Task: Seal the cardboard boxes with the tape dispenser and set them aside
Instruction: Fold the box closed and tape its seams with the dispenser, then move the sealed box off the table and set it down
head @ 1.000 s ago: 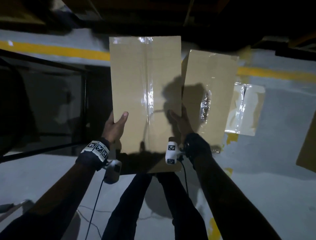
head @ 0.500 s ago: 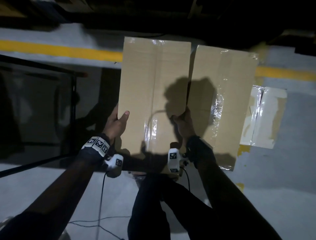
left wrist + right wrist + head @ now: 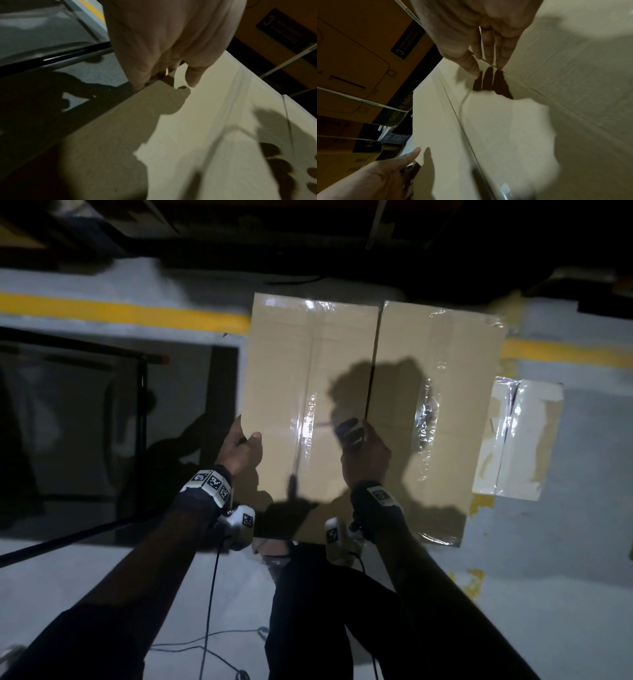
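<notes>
The person is holding a taped cardboard box (image 3: 308,392) out in front with both hands, above a grey floor (image 3: 548,542) crossed by a yellow painted line (image 3: 120,311); the left hand (image 3: 241,451) is gripping the box's left edge, its thumb lying on the top face and its fingers wrapping under the side, as the left wrist view is showing with the thumb (image 3: 193,75) pressing on the cardboard; the right hand (image 3: 366,453) is sitting at the box's right edge, its fingertips (image 3: 500,59) reaching to the narrow dark seam where this box is meeting a second cardboard box (image 3: 442,412), which is lying just beside it on the right, the two top faces sitting almost level; whether the right fingers are curling over the edge or only pressing on it I cannot tell; a strip of clear tape (image 3: 306,419) is running down the middle of the held box and glinting in the light; another shiny strip (image 3: 426,419) is running down the second box; further right, a smaller pale box (image 3: 517,440) wrapped in glossy tape is lying on the floor, apart from the other two; to the left, a dark metal frame (image 3: 140,392) is standing over the floor; printed brown cartons (image 3: 359,56) are filling the background of the right wrist view; thin cables (image 3: 209,611) are trailing down from the wrist cameras.
</notes>
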Available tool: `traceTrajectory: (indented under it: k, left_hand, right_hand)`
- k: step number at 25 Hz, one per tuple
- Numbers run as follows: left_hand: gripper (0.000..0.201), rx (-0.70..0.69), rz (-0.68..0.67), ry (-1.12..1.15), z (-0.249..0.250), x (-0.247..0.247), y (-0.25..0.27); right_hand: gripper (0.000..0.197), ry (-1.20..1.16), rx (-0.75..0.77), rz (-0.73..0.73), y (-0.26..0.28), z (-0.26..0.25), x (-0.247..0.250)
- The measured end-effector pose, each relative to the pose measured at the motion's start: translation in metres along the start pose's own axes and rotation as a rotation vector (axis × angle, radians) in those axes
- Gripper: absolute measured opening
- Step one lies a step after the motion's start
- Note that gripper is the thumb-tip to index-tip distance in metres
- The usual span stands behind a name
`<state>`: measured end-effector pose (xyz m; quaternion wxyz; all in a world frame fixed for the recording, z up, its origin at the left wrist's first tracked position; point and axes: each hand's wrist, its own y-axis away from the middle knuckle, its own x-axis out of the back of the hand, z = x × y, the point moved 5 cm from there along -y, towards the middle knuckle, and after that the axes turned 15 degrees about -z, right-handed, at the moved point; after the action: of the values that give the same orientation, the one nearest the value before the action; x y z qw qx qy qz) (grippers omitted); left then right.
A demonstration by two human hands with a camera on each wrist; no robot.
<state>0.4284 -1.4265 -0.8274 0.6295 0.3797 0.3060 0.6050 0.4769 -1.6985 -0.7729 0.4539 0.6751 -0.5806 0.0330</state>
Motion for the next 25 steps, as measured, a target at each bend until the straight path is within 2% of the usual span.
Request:
traceTrajectory:
  k: [2,4,7,10,13,16,19,20,22,25]
  left_hand:
    - [0.041,0.011,-0.030,-0.010,0.007,-0.001,0.012]
    - [0.042,0.013,-0.027,-0.007,0.023,0.000,0.040]
    - [0.034,0.030,-0.040,0.089,0.044,0.000,0.088]
    - [0.019,0.014,-0.061,0.047,0.075,0.000,0.144]
    - [0.017,-0.034,-0.062,0.042,0.132,0.001,0.221]
    - [0.016,-0.135,-0.062,0.064,0.204,0.000,0.312]
    - [0.013,-0.208,-0.074,0.084,0.259,0.003,0.405]
    - [0.015,-0.250,-0.076,0.100,0.274,0.005,0.431]
    - [0.020,-0.342,-0.046,0.130,0.294,0.016,0.481]
    - [0.020,-0.420,0.009,0.135,0.300,0.036,0.544]
  right_hand:
    - [0.040,-0.023,-0.034,-0.050,0.007,-0.003,0.007]
    - [0.048,-0.060,-0.074,-0.128,0.020,-0.013,0.024]
    - [0.042,-0.047,-0.146,-0.216,0.039,-0.035,0.056]
    - [0.034,-0.100,-0.178,-0.254,0.069,-0.067,0.096]
    - [0.030,-0.128,-0.155,-0.296,0.114,-0.118,0.146]
    - [0.027,-0.254,-0.120,-0.331,0.159,-0.177,0.199]
    - [0.036,-0.348,-0.034,-0.399,0.212,-0.236,0.240]
    - [0.037,-0.413,-0.020,-0.389,0.226,-0.251,0.250]
    - [0.029,-0.498,0.025,-0.407,0.254,-0.286,0.261]
    - [0.019,-0.538,0.103,-0.514,0.293,-0.333,0.253]
